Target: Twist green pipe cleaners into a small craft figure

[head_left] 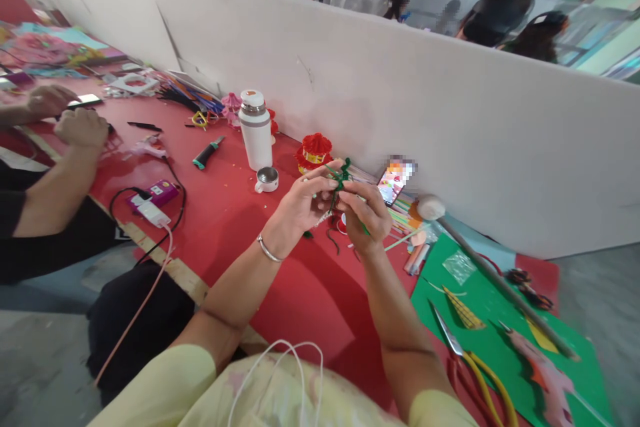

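Green fuzzy wire piece, curled at the top, is held up in the air over the red tabletop, to the right of the white cylindrical thermos bottle. Left hand pinches it, thumb against fingers, grip narrow, likely to steady it; right hand has bent fingers closed on its other side, probably for fine bending, exact finger contact hidden. Both hands meet in front of the wearer, presumably so the small work is easy to see. Small white-and-steel cup sits upright just in front of bottle, probably its lid, within reach. Red-and-yellow fuzzy tiered ornament stands right of bottle, maybe parked out of the way by the wall. Black phone with lit screen leans farther right of bottle, tilted, seemingly so it can be viewed hands-free. Well right of bottle, red-and-yellow-handled metal scissors and pink plastic glue gun lie by the right arm, apparently for quick pickup.
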`<state>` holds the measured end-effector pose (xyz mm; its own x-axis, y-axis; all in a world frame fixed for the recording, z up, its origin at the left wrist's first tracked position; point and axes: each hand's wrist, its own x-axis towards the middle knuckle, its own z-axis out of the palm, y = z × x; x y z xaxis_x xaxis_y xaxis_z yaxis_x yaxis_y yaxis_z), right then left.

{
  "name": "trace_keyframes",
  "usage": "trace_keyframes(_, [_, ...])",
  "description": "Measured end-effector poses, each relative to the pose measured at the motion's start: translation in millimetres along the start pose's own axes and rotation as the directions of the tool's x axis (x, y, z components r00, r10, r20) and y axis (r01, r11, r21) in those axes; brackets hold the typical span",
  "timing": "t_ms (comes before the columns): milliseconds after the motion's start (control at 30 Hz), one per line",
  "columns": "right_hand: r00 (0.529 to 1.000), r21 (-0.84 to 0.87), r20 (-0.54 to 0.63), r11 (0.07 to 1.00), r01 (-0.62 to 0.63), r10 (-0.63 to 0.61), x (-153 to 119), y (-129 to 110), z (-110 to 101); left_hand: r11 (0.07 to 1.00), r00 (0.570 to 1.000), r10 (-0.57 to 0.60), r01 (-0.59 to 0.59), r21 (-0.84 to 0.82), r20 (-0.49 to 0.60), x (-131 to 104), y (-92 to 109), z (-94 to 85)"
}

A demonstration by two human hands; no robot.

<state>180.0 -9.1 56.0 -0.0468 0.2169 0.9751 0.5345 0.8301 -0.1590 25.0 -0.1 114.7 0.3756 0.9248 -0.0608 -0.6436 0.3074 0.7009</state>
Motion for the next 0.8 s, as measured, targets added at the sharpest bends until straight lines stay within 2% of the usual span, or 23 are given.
trace_keyframes(133, [0.997, 0.151, 0.077, 0.988, -0.025, 0.013, 12.1, 1.6, -9.4, 0.999, 0.999, -0.037, 0.037, -0.005, 0.025, -1.1, 8.0, -9.4])
trace_keyframes(233, [0.987, 0.197, 0.154, 0.978, -0.072, 0.042, 17.9, 1.5, -15.2, 0.999, 0.999, -0.040, 0.040, 0.012, 0.024, -2.3, 9.5, -12.8])
trace_keyframes(600, [0.953, 0.199, 0.298, 0.972, -0.127, 0.064, 26.1, -2.8, -26.2, 0.982, 0.998, 0.060, -0.061, 0.180, 0.010, -3.4, 15.0, -15.3])
trace_keyframes(800, [0.927, 0.201, 0.364, 0.964, -0.176, 0.094, 29.8, -7.3, -31.1, 0.972, 0.996, 0.090, -0.088, 0.218, 0.000, -2.9, 15.7, -18.5])
